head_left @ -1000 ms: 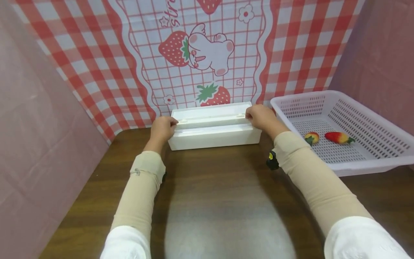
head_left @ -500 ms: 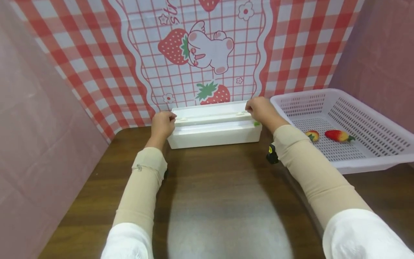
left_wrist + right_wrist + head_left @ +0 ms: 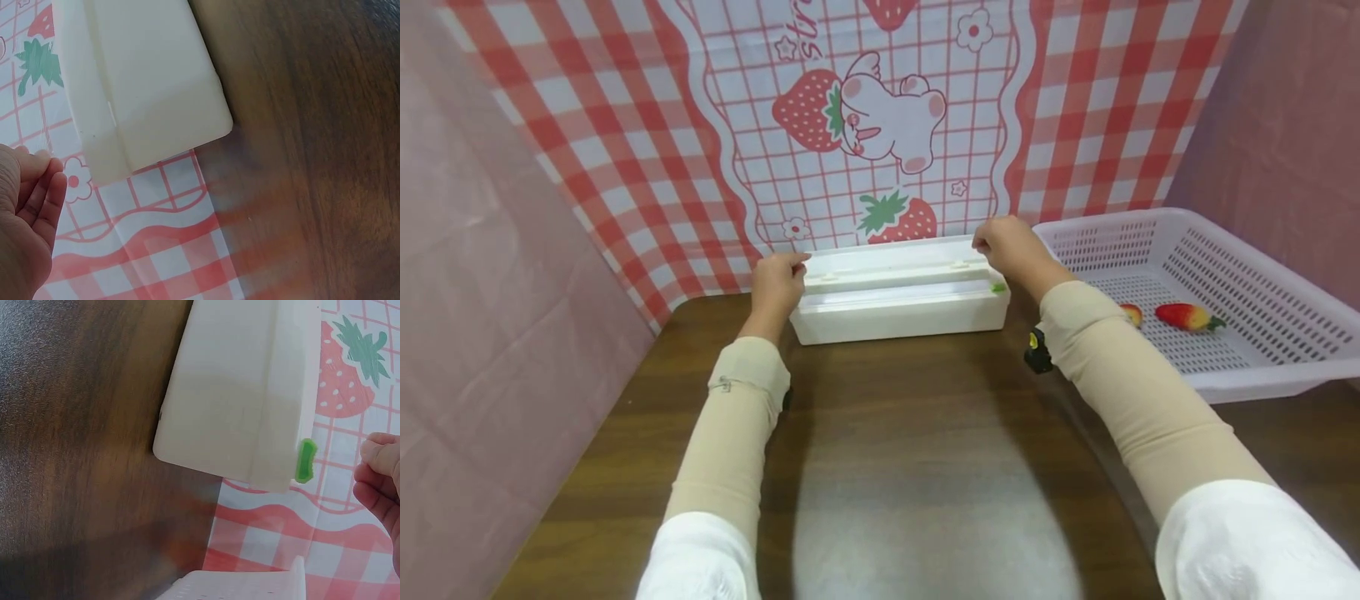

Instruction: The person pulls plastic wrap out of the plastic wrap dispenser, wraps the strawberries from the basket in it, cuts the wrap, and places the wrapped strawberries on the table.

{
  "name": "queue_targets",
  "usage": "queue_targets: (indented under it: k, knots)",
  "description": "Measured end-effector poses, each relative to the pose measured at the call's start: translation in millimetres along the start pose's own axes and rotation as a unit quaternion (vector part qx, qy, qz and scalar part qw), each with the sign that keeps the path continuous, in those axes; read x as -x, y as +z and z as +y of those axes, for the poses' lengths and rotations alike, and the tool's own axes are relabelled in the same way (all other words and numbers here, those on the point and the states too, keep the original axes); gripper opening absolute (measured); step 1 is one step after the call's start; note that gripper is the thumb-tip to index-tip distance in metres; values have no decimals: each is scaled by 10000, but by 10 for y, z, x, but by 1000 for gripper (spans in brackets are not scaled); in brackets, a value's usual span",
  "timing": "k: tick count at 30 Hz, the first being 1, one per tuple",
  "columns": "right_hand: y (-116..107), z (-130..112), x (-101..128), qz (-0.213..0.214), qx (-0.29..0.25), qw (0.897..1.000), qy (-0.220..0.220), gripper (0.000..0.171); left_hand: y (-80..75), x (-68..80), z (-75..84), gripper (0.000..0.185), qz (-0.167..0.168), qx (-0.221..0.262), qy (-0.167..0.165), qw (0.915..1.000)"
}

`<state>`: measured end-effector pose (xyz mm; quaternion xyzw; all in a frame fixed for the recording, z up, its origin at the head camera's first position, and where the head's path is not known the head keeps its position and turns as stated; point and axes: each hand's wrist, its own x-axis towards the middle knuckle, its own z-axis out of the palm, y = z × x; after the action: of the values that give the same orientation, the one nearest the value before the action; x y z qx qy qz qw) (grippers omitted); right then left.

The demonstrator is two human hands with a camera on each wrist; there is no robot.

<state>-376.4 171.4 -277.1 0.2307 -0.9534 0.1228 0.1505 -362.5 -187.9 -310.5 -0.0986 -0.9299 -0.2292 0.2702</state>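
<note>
A long white plastic box (image 3: 898, 302) sits on the counter (image 3: 910, 467), its lid (image 3: 887, 265) raised. The left hand (image 3: 777, 283) and right hand (image 3: 1009, 248) pinch the lid's ends. A green tab (image 3: 305, 460) shows at the right end.

The box (image 3: 898, 300) is white with a small green tab (image 3: 305, 460). The tabletop (image 3: 910, 467) is dark brown wood. The backdrop (image 3: 1075, 108) is red-and-white checked. The basket (image 3: 1262, 292) is white.

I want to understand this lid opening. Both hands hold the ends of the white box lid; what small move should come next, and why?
Probably lift the lid a little further, both ends evenly. The left hand and right hand pinch its two ends, and it stands only slightly raised above the white box, with a green tab showing at the right end.
</note>
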Motion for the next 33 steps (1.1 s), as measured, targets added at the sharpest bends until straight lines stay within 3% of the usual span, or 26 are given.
queue_targets:
  k: [7,23,33]
  knots:
    - [-40,41,-8,365,133,9981,-486,12,-77,-28,57,20,-43,-213,14,9998]
    - [-174,19,-6,64,-34,9999,131,21,-150,-103,134,17,233,-57,139,9996]
    - [-258,-16,-29,75,118,9998,109,19,-235,-141,160,17,217,-178,85,9996]
